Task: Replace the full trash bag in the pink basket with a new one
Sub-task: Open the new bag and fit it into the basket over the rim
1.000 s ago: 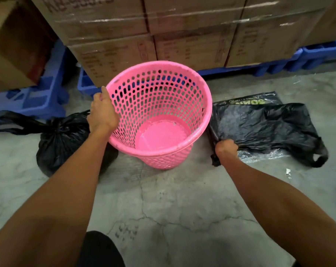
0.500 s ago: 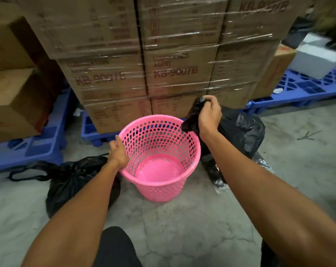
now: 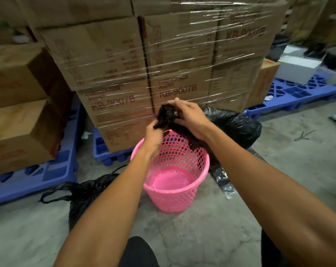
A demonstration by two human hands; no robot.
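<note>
The pink basket (image 3: 199, 182) stands upright and empty on the concrete floor. Above its far rim both hands hold the new black trash bag (image 3: 234, 124), bunched at its top edge. My left hand (image 3: 153, 137) grips the bag's lower end and my right hand (image 3: 188, 116) pinches it from above. The rest of the bag hangs to the right behind my right forearm. The full, tied black trash bag (image 3: 86, 197) lies on the floor left of the basket, partly hidden by my left arm.
Shrink-wrapped cardboard boxes (image 3: 144, 74) are stacked on a blue pallet (image 3: 105, 151) just behind the basket. More boxes on a pallet (image 3: 38, 174) stand at left. Another blue pallet (image 3: 298, 93) lies at right. The pack of bags (image 3: 224, 182) lies right of the basket.
My right hand picked the new bag up off the floor and raised it over the basket. My left hand left the basket rim and took hold of the bag. The view tilted up.
</note>
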